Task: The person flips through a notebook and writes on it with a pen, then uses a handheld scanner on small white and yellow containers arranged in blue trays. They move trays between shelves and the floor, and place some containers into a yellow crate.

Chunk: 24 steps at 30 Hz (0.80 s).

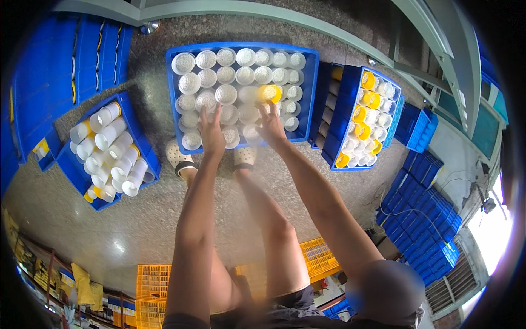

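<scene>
In front of me on the floor is a blue crate with rows of upright white cups, each full of a white grainy or foamy-looking material. My left hand reaches over its near part, fingers stretched and apart, with the fingertips beside a white cup. Further right, my right hand has its thumb and fingers at the near side of a yellow cup. That cup looks a little raised above its neighbours. The undersides of both hands are hidden.
To the left, a blue crate holds tilted white and yellow cups. On the right stands another blue crate of white and yellow cups. Blue crates are stacked beyond it. Orange crates lie behind my legs; a metal frame crosses the far side.
</scene>
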Tool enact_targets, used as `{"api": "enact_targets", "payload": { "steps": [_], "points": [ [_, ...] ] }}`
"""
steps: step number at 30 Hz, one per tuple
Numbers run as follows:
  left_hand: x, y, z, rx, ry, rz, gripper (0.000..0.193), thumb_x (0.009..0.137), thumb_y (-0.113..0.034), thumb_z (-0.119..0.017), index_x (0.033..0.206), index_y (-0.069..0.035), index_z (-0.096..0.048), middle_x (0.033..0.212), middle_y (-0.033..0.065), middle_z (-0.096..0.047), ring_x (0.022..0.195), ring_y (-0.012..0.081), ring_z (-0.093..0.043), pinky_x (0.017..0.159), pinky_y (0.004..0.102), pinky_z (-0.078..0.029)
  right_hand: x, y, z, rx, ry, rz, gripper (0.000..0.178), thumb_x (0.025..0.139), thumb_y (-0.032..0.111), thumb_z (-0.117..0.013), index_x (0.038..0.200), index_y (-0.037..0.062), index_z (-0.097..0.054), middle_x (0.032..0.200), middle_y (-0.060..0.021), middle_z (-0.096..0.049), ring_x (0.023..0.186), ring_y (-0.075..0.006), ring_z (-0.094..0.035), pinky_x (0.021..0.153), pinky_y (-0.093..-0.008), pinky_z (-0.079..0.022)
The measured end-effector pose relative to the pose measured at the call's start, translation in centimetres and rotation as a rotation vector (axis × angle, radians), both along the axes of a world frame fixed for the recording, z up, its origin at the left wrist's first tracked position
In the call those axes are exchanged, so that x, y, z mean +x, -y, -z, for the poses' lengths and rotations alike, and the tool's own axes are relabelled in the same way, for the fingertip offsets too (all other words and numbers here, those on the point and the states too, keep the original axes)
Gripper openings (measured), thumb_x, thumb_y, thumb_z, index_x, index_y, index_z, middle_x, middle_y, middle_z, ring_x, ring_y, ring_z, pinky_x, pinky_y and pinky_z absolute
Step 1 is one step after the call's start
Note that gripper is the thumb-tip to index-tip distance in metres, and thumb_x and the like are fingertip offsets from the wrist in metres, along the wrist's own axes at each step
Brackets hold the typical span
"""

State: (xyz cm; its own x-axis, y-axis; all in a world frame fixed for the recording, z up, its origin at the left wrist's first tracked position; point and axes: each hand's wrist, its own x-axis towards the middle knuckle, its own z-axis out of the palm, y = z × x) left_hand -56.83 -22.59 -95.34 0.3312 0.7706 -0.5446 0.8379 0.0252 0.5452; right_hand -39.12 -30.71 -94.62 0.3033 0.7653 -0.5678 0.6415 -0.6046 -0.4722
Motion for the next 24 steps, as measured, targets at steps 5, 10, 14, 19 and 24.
{"api": "enact_targets", "payload": {
  "steps": [5, 10, 14, 19, 24],
  "points": [
    [1.6, 0.3, -0.9, -0.124, 0.084, 0.040, 0.088, 0.075, 0.016, -0.052, 0.149, -0.028, -0.031, 0.155, 0.0248, -0.016, 0.131, 0.0518, -0.033, 0.106, 0.0496, -0.039, -1.7, -0.4, -0.1, -0.120, 0.141, -0.184, 0.087, 0.069, -0.005, -0.067, 0.145, 0.0225, -0.034, 0.150, -0.0241, -0.019, 0.110, -0.0434, -0.057, 0.084, -0.0461, -0.054],
    [-0.8, 0.7, -1.8, 0.066, -0.018, 0.061, 0.082, 0.078, 0.011, -0.056, 0.150, -0.020, -0.029, 0.149, 0.0274, -0.024, 0.133, 0.0473, -0.034, 0.106, 0.0468, -0.040, -2.7, 0.2, -1.5, -0.044, -0.023, 0.213, 0.069, 0.082, -0.002, -0.055, 0.144, 0.0145, -0.032, 0.152, -0.0208, -0.020, 0.109, -0.0364, -0.058, 0.085, -0.0403, -0.054],
    [-4.3, 1.3, -3.2, 0.074, -0.023, 0.021, 0.076, 0.078, 0.010, -0.058, 0.146, -0.012, -0.033, 0.144, 0.0266, -0.030, 0.132, 0.0439, -0.035, 0.106, 0.0465, -0.039, -4.2, 1.3, -1.3, -0.137, -0.013, 0.226, 0.036, 0.087, 0.005, -0.051, 0.123, 0.0080, -0.053, 0.143, -0.0178, -0.035, 0.122, -0.0370, -0.048, 0.094, -0.0428, -0.049],
    [-8.4, 1.6, -4.8, 0.155, -0.015, 0.093, 0.065, 0.079, -0.006, -0.066, 0.139, -0.006, -0.040, 0.138, 0.0261, -0.039, 0.127, 0.0411, -0.041, 0.101, 0.0438, -0.041, -4.0, 2.5, 0.0, 0.004, 0.098, 0.205, 0.037, 0.089, 0.016, -0.050, 0.126, 0.0128, -0.052, 0.141, -0.0182, -0.041, 0.119, -0.0399, -0.050, 0.095, -0.0453, -0.047],
    [-7.2, 0.0, -14.2, -0.075, 0.086, -0.061, 0.045, 0.080, -0.012, -0.069, 0.122, -0.006, -0.055, 0.116, 0.0185, -0.060, 0.104, 0.0328, -0.059, 0.088, 0.0413, -0.048, -2.7, 3.3, -8.2, 0.005, 0.026, 0.230, 0.036, 0.082, 0.007, -0.062, 0.118, 0.0080, -0.057, 0.131, -0.0210, -0.046, 0.115, -0.0406, -0.051, 0.092, -0.0455, -0.047]
  ]
}}
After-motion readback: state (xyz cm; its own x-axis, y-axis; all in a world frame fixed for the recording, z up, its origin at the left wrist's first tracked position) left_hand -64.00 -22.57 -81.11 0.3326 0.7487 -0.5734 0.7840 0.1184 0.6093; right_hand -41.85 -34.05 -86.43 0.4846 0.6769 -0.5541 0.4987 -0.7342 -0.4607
